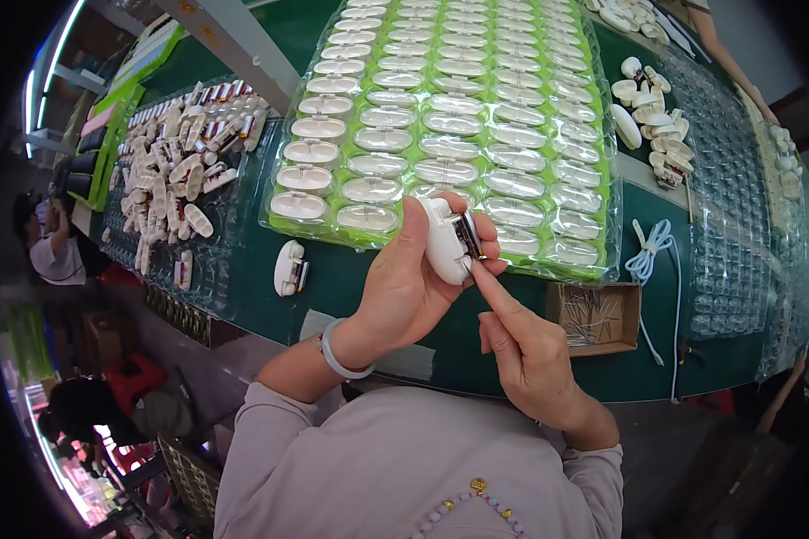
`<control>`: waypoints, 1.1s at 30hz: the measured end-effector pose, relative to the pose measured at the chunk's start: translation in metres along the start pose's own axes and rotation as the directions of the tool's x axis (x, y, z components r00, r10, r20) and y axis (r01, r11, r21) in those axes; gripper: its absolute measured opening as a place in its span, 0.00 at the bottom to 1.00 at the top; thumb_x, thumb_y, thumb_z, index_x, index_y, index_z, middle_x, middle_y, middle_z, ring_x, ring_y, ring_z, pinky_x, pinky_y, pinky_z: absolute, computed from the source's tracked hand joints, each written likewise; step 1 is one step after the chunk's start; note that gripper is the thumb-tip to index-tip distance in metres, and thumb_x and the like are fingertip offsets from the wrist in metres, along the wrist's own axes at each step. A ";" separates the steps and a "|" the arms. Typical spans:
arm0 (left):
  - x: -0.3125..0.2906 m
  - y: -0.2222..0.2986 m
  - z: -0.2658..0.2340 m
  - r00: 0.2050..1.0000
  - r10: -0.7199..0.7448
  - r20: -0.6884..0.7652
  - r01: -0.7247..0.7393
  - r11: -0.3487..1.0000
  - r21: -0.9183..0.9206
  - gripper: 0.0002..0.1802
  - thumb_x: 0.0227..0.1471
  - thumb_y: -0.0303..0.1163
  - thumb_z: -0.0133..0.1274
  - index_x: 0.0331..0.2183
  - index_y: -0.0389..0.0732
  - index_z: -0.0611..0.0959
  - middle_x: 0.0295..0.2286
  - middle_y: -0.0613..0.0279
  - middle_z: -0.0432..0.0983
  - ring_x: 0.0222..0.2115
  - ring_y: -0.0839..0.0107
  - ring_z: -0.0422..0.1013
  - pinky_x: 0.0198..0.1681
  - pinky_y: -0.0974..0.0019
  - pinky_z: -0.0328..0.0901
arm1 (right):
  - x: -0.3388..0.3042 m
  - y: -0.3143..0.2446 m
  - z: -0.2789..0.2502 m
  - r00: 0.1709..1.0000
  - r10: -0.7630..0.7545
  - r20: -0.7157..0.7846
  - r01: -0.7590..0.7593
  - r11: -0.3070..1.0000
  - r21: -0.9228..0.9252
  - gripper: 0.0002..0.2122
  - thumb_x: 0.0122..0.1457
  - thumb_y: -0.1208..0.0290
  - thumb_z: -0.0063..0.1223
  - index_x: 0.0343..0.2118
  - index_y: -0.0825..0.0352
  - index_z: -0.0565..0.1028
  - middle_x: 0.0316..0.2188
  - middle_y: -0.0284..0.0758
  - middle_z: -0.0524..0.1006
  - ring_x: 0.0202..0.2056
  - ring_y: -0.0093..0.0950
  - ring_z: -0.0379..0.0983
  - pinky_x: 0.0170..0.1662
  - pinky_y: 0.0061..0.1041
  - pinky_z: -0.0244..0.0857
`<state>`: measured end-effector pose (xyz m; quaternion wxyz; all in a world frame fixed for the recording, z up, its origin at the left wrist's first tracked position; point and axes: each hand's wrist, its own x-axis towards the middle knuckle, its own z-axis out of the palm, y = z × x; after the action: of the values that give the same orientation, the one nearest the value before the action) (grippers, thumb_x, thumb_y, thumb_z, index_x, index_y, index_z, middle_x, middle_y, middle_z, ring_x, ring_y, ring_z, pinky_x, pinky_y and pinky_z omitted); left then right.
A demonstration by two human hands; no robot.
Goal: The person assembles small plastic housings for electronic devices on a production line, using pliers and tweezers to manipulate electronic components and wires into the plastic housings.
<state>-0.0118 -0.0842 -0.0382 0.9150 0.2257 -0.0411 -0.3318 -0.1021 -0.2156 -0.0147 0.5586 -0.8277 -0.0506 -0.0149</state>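
A small white oval plastic case [442,244] with a dark inner part along its right side is gripped in my left hand [395,287], thumb on one side and fingers round the back. My right hand [532,361] presses its stretched index fingertip against the near end of the case. The thumb stands apart from that finger, the other fingers are curled, and I see nothing held in them. A similar white case [288,268] lies on the green table [351,287], left of my left hand. Right of my right hand, a cardboard box [622,337] holds thin metal pins [591,314].
Stacked green trays [288,216] of white oval shells under clear plastic stand ahead. Loose white parts [184,162] are heaped at the left, more parts [658,126] at the right. A coiled white cable [652,254] lies near clear plastic trays [728,260]. A metal post [243,49] rises far left.
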 end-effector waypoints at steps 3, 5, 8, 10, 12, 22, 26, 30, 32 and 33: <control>0.000 -0.003 -0.003 1.000 -0.011 0.014 0.012 1.000 -0.021 0.25 0.56 0.53 0.30 0.43 0.42 0.63 0.35 0.56 0.66 0.37 0.68 0.67 0.43 0.63 0.66 | -0.002 0.000 0.003 0.999 -0.016 -0.032 0.014 0.999 -0.052 0.23 0.53 0.82 0.46 0.54 0.64 0.62 0.23 0.42 0.70 0.20 0.35 0.67 0.24 0.29 0.62; 0.001 -0.005 0.000 1.000 -0.026 -0.017 0.026 1.000 -0.008 0.26 0.56 0.53 0.30 0.43 0.42 0.63 0.35 0.56 0.66 0.37 0.68 0.67 0.43 0.63 0.66 | -0.004 0.000 0.002 0.999 -0.009 -0.047 0.006 0.997 -0.074 0.23 0.53 0.82 0.47 0.53 0.64 0.62 0.23 0.42 0.70 0.20 0.37 0.67 0.24 0.31 0.62; -0.001 -0.004 0.000 0.998 -0.034 -0.049 0.034 0.999 -0.004 0.26 0.56 0.53 0.30 0.44 0.41 0.63 0.36 0.56 0.66 0.37 0.68 0.67 0.43 0.63 0.66 | -0.003 -0.004 0.004 0.997 -0.016 -0.074 0.008 0.994 -0.105 0.20 0.56 0.82 0.43 0.53 0.64 0.64 0.21 0.36 0.69 0.18 0.22 0.64 0.22 0.20 0.61; -0.001 -0.004 -0.001 0.998 -0.034 -0.056 0.034 0.999 -0.002 0.26 0.56 0.53 0.29 0.45 0.41 0.63 0.36 0.56 0.66 0.37 0.68 0.67 0.44 0.63 0.65 | -0.002 -0.005 0.005 0.998 -0.004 -0.066 -0.008 0.986 -0.169 0.20 0.55 0.83 0.45 0.52 0.65 0.64 0.21 0.37 0.70 0.18 0.23 0.65 0.22 0.21 0.61; -0.001 -0.006 -0.002 0.998 -0.016 -0.056 0.015 1.000 -0.009 0.26 0.56 0.52 0.29 0.45 0.41 0.63 0.36 0.55 0.65 0.37 0.68 0.66 0.44 0.63 0.65 | -0.002 -0.005 0.005 0.997 -0.001 -0.074 -0.011 0.986 -0.166 0.21 0.54 0.83 0.45 0.52 0.65 0.65 0.21 0.38 0.70 0.18 0.23 0.65 0.22 0.21 0.61; -0.006 -0.022 -0.002 0.978 0.208 0.033 -0.211 0.960 0.184 0.20 0.59 0.46 0.30 0.45 0.42 0.59 0.32 0.56 0.61 0.31 0.71 0.62 0.39 0.64 0.65 | -0.006 -0.007 0.021 0.981 -0.085 -0.174 0.030 0.955 -0.295 0.21 0.51 0.85 0.49 0.50 0.70 0.66 0.19 0.40 0.67 0.17 0.32 0.65 0.21 0.28 0.60; -0.008 -0.025 -0.002 0.978 0.204 0.051 -0.210 0.957 0.198 0.19 0.59 0.46 0.30 0.45 0.42 0.59 0.32 0.56 0.61 0.31 0.71 0.62 0.38 0.64 0.65 | -0.009 -0.005 0.025 0.971 -0.121 -0.205 0.054 0.951 -0.304 0.21 0.50 0.85 0.49 0.50 0.71 0.66 0.18 0.39 0.66 0.17 0.32 0.65 0.20 0.28 0.60; -0.008 -0.022 0.001 0.974 0.225 0.022 -0.223 0.940 0.258 0.19 0.59 0.46 0.31 0.44 0.42 0.61 0.31 0.57 0.62 0.31 0.71 0.62 0.37 0.64 0.64 | -0.010 -0.002 0.031 0.956 -0.168 -0.242 0.069 0.925 -0.373 0.23 0.48 0.84 0.50 0.50 0.71 0.65 0.17 0.37 0.64 0.16 0.29 0.63 0.18 0.26 0.60; -0.010 -0.014 0.005 0.969 0.237 -0.063 -0.210 0.934 0.288 0.19 0.58 0.47 0.33 0.42 0.42 0.63 0.31 0.58 0.63 0.31 0.71 0.62 0.38 0.65 0.64 | -0.005 0.000 0.033 0.961 -0.202 -0.191 0.109 0.905 -0.412 0.25 0.45 0.85 0.50 0.51 0.72 0.64 0.18 0.35 0.63 0.14 0.27 0.62 0.17 0.24 0.60; -0.011 -0.008 0.011 0.962 0.238 -0.134 -0.189 0.935 0.301 0.19 0.58 0.48 0.33 0.41 0.43 0.64 0.31 0.58 0.63 0.31 0.72 0.63 0.38 0.66 0.63 | -0.006 -0.001 0.033 0.963 -0.213 -0.163 0.127 0.898 -0.422 0.27 0.44 0.85 0.49 0.51 0.72 0.63 0.19 0.35 0.62 0.14 0.25 0.61 0.16 0.23 0.61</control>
<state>-0.0281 -0.0873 -0.0309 0.9038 0.3765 -0.0353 -0.2005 -0.1097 -0.1857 -0.0268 0.3725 -0.9122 -0.0612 -0.1592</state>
